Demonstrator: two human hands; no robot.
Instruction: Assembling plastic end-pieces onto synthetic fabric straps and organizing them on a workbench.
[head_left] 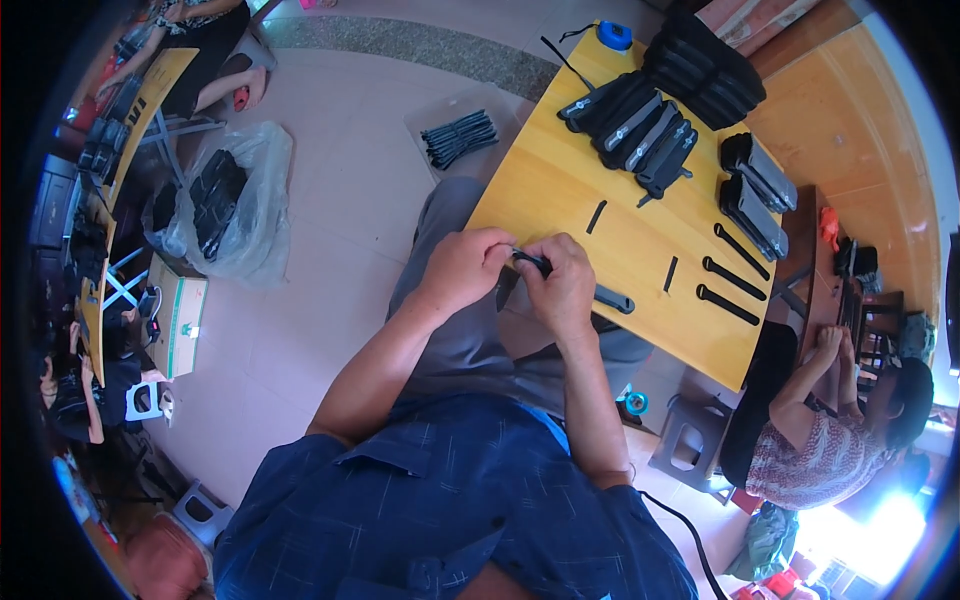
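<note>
My left hand [462, 265] and my right hand [560, 285] meet at the near edge of a yellow wooden table [560, 185]. Both pinch a long black plastic part [612, 298] that sticks out to the right past my right hand. My fingers close around its left end, which is partly hidden. Three similar black bars [735, 275] lie side by side on the table to the right. Two short black strips [596, 216] rest on the tabletop beyond my hands.
Stacks of black and grey parts [640, 128] crowd the table's far end, beside a blue tape roll [613, 36]. A clear bag of black parts [222, 205] and a loose bundle [458, 136] sit on the tiled floor. A seated person [810, 440] works at right; another sits far left.
</note>
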